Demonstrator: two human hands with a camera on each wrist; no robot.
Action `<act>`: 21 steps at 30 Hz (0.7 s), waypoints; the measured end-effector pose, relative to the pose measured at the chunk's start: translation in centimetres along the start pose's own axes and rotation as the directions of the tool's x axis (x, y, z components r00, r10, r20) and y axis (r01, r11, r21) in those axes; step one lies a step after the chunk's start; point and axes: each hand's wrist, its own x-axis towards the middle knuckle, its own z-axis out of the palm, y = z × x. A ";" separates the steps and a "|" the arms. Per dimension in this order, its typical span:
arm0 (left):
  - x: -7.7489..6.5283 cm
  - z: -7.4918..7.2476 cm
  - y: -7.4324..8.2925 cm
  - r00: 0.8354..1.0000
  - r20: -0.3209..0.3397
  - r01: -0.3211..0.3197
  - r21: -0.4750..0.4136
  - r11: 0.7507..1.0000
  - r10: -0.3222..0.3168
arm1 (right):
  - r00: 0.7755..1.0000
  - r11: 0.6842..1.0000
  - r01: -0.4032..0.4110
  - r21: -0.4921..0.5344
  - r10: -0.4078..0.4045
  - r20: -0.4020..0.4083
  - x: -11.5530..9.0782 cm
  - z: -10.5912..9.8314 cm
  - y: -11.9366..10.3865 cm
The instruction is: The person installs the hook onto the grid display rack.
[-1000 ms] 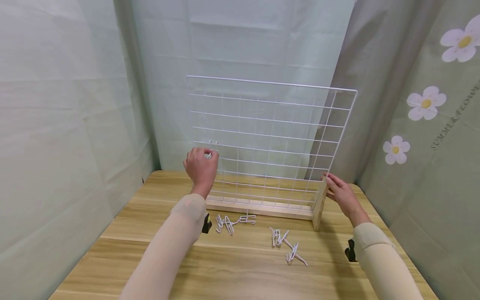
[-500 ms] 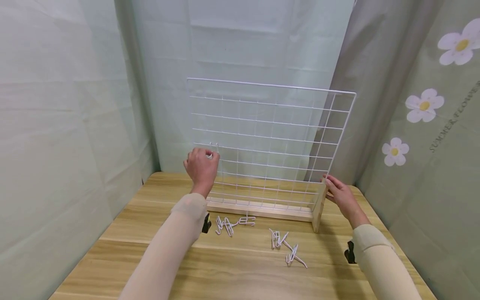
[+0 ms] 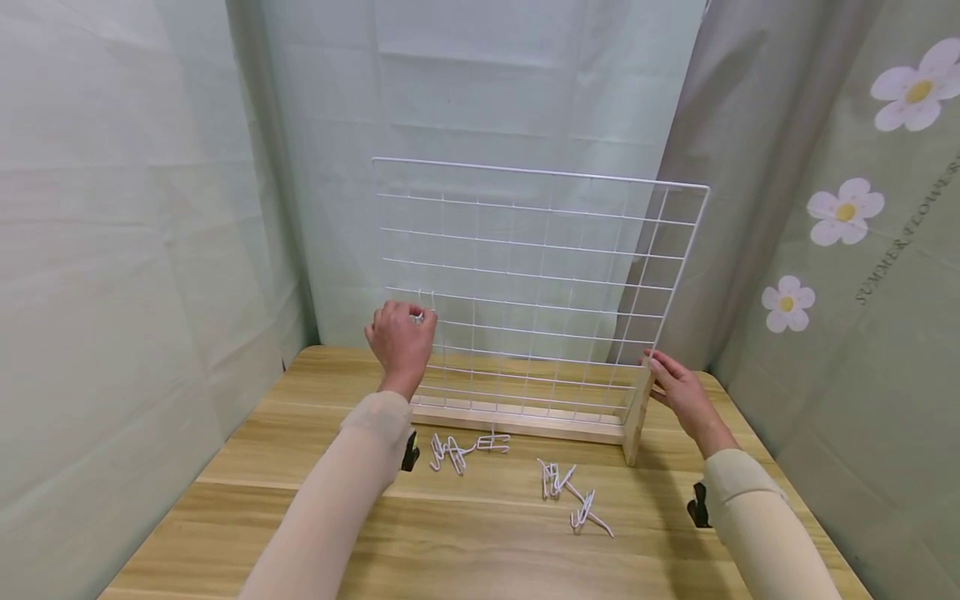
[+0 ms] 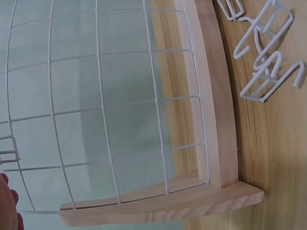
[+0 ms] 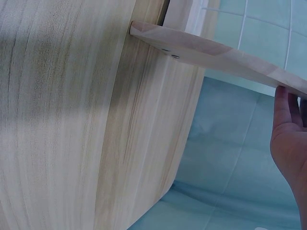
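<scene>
My left hand [image 3: 402, 342] pinches a white wire hook at the left side of the white wire grid [image 3: 525, 300]. The hook's two bent tips [image 3: 426, 292] sit right at one of the grid's horizontal wires; the rest is mostly hidden by the fingers. In the left wrist view the hook [image 4: 8, 155] shows at the left edge, just above the fingertips. My right hand [image 3: 682, 392] holds the grid's wooden end panel [image 3: 637, 417] near its top, thumb in front. In the right wrist view its fingers touch the outer face of that panel [image 5: 216, 55].
Several loose white wire hooks lie on the wooden table [image 3: 465, 542] in front of the stand: one cluster [image 3: 457, 450] at left, another pair [image 3: 573, 492] to the right. The grid stands in a wooden base bar [image 3: 517, 419]. Pale green curtains [image 3: 480, 83] surround the table.
My left hand has lowered slightly with the hook, whose tips have dropped from above the wire to its level. The right hand keeps its place at the end panel.
</scene>
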 end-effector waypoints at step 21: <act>-0.7 0.1 -0.9 1.000 0.000 -0.016 -0.017 1.000 0.016 | 1.000 1.000 0.008 -0.005 -0.008 0.007 0.1 0.0 0.1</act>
